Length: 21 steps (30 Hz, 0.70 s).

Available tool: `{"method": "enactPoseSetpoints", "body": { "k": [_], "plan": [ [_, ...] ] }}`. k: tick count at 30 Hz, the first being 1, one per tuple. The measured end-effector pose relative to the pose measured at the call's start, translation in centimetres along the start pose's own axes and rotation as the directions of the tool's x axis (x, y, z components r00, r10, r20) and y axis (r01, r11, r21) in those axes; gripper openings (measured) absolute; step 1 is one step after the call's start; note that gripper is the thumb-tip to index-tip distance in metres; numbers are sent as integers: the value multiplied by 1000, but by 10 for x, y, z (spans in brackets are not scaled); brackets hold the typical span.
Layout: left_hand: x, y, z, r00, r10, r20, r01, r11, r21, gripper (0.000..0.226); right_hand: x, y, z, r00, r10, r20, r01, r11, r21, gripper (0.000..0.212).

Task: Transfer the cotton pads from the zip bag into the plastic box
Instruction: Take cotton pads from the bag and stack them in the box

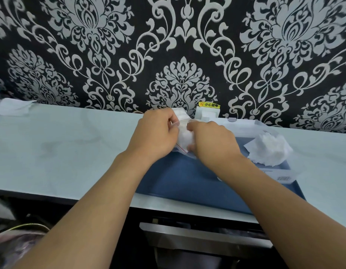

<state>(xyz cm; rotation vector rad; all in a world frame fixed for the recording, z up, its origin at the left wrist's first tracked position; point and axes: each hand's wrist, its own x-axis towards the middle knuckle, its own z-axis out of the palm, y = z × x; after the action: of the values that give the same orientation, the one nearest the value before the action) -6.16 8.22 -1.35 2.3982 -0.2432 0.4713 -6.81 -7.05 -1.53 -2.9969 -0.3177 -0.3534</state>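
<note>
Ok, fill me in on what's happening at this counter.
A person is holding a clear zip bag with both hands over a blue mat. The left hand grips the bag's upper end while the right hand works at it from the other side. White cotton pads still show inside the bag. A pile of cotton pads already lies in the clear plastic box to the right.
</note>
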Motion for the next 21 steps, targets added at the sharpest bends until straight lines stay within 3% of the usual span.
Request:
{"method": "enactPoseSetpoints", "body": {
  "k": [4, 9, 15, 21],
  "plan": [
    [-1, 0, 0, 998, -27, 56, 26, 999, 26, 5, -5, 2, -2, 1000, -20, 21, 20, 1000, 3, 34],
    [-4, 0, 2, 988, -59, 145, 45, 994, 95, 28, -8, 3, -4, 997, -54, 53, 54, 999, 3, 54],
    [0, -6, 7, 987, -101, 126, 82, 986, 143, 25, -10, 3, -5, 996, -60, 67, 63, 997, -37, 30],
    [1, -6, 8, 987, -113, 113, 96, 985, 144, 20, -12, 7, -4, 992, -65, 110, 71, 996, -53, 38]
  ]
}}
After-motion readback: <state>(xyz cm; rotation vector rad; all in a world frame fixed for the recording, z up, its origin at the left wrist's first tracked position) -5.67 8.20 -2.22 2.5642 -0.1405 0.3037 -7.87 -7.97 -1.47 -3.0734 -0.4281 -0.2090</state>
